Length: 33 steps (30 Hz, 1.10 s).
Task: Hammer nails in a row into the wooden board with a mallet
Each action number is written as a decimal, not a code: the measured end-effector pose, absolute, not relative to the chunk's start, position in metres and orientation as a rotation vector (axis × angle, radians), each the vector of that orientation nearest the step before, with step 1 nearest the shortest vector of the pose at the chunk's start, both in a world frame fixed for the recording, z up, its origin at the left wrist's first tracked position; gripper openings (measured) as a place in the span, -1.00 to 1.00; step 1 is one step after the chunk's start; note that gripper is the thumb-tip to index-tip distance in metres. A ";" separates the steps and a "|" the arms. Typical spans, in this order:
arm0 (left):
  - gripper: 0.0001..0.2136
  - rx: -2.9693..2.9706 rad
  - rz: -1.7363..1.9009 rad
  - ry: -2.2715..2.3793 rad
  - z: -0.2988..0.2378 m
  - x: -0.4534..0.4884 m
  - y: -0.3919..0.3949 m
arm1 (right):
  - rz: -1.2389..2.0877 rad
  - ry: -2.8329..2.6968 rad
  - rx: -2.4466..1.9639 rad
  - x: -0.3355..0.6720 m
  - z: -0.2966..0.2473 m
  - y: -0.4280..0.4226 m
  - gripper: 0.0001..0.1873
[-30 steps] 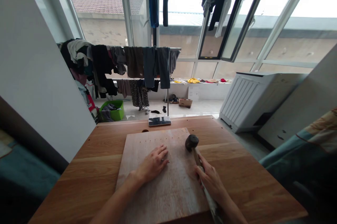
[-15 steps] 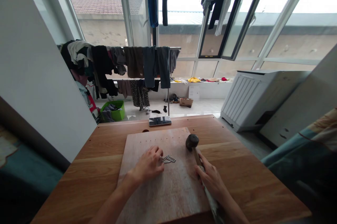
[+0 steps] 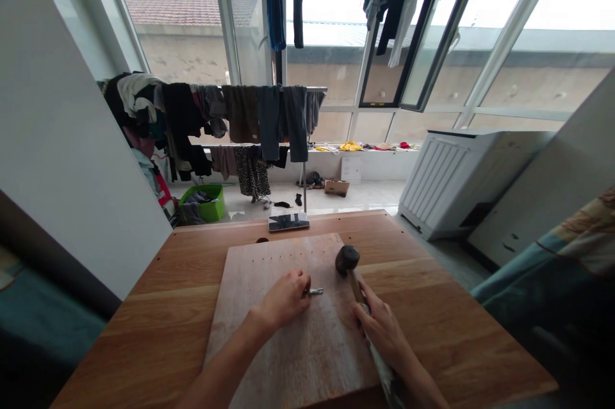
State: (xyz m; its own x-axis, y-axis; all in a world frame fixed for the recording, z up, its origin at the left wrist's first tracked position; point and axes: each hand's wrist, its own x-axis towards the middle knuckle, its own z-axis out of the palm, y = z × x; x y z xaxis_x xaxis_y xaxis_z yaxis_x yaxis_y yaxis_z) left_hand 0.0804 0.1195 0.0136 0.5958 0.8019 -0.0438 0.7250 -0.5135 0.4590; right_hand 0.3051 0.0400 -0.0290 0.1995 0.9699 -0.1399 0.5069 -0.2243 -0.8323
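A thin wooden board [image 3: 288, 351] lies flat, with a row of small dark holes across its far part. Over its middle is my left hand [image 3: 287, 299], fingers curled together at a small bunch of silver nails [image 3: 316, 292]. The nails' ends stick out to the right of my fingertips; the rest are hidden under the hand. My right hand [image 3: 382, 322] is wrapped round the handle of a mallet [image 3: 348, 259] with a dark head. The mallet's head is over the board's right edge, pointing away from me.
The board rests on a wooden table [image 3: 139, 319]. At the table's far edge lies a phone [image 3: 289, 222]. Beyond are a rack of clothes [image 3: 243, 115], a green basket [image 3: 211, 205], a small cardboard box [image 3: 336, 188] and a white ribbed appliance [image 3: 432, 184].
My left hand has moved slightly right over the nails, which now sit closer together and are more covered. My right hand still holds the mallet in much the same place.
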 end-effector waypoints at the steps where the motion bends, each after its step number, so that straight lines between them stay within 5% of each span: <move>1: -0.87 2.395 0.241 1.213 0.014 0.080 0.120 | 0.913 -1.375 -1.823 0.305 -0.030 0.040 -0.25; 33: -0.93 2.254 0.534 1.220 -0.006 0.075 0.114 | 0.835 -1.404 -1.850 0.307 -0.032 0.040 -0.26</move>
State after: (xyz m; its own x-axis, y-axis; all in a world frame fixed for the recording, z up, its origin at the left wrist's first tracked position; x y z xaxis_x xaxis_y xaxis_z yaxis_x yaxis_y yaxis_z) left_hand 0.0746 0.1139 -0.0062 0.5170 0.8507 0.0947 0.6466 -0.4606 0.6080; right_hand 0.3068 0.0401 -0.0320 0.2192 0.9708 -0.0971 0.5489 -0.2050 -0.8103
